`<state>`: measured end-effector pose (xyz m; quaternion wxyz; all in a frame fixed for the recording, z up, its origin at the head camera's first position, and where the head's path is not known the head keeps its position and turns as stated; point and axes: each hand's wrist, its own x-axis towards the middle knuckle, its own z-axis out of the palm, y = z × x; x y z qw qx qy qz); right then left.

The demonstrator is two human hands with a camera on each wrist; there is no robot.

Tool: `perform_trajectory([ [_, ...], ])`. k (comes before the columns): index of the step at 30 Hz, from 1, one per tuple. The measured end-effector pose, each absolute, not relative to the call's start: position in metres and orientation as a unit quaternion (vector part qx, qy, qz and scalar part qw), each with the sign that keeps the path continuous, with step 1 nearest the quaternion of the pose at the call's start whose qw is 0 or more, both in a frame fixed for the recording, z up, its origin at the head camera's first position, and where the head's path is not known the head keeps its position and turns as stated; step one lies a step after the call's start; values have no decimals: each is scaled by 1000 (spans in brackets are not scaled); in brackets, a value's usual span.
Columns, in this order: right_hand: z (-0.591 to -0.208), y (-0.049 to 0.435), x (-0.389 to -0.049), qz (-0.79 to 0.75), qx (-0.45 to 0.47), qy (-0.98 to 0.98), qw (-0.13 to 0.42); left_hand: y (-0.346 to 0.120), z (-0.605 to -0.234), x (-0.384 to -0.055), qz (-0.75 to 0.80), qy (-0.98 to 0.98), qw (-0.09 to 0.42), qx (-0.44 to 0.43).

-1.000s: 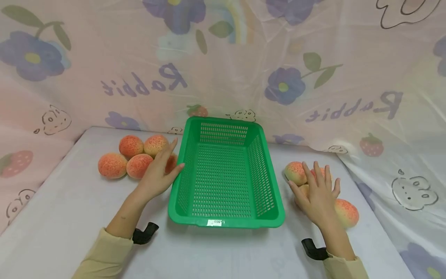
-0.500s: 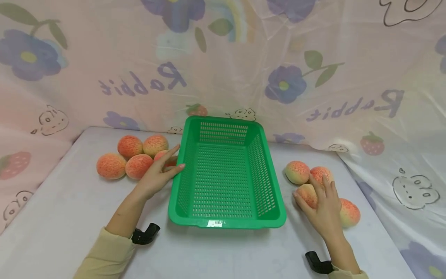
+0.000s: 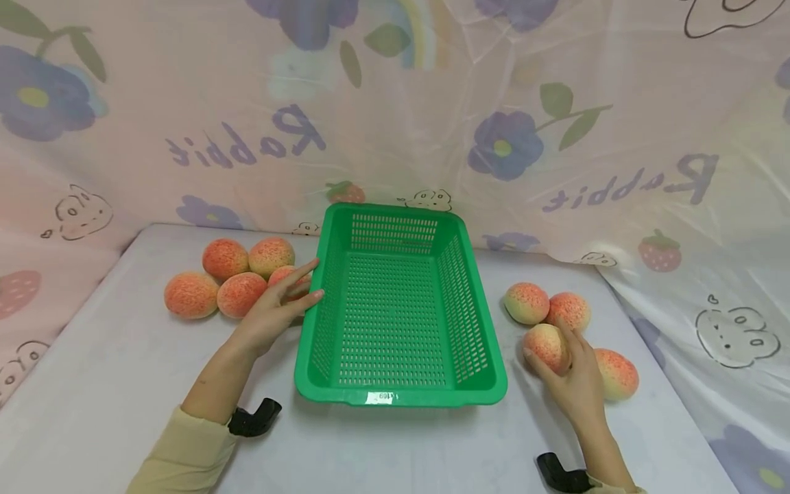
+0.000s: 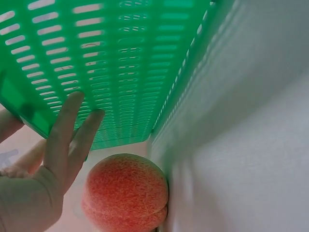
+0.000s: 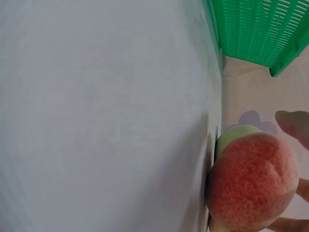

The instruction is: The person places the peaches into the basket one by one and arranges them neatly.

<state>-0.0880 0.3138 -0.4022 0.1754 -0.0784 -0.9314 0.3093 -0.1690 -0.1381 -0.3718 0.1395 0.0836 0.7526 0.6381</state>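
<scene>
A green plastic basket [image 3: 395, 319] with slotted walls stands mid-table. My left hand [image 3: 274, 312] is at its left side, fingers extended against the outer wall, as the left wrist view shows; the thumb lies at the rim. A peach [image 4: 126, 193] sits just below that hand. My right hand [image 3: 577, 381] spreads over a red-yellow peach [image 3: 546, 346], the thumb on its left and fingertips at its far right. In the right wrist view, a small gap shows between thumb and peach [image 5: 253, 181]; the other fingers are partly hidden behind it.
Left of the basket several more peaches [image 3: 191, 295] lie in a cluster. On the right, one peach [image 3: 527, 302] and another peach [image 3: 569, 311] sit behind the right hand, with a further peach [image 3: 617, 374] beside it. A printed cloth [image 3: 395, 123] hangs behind the table.
My right hand has come down from above the right-hand peaches, its spread fingers drawing in around the nearest one. The left hand stays at the basket. The head view has shifted slightly.
</scene>
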Motion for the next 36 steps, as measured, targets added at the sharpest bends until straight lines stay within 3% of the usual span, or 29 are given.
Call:
perform_trajectory([
  [21,-394,319,-93,386,-190,-898,91,-137,-371,-168,648,746,144,63],
  [36,-370,305,-115,464,-183,-863,72,-134,-371,-165,656,740,141,48],
])
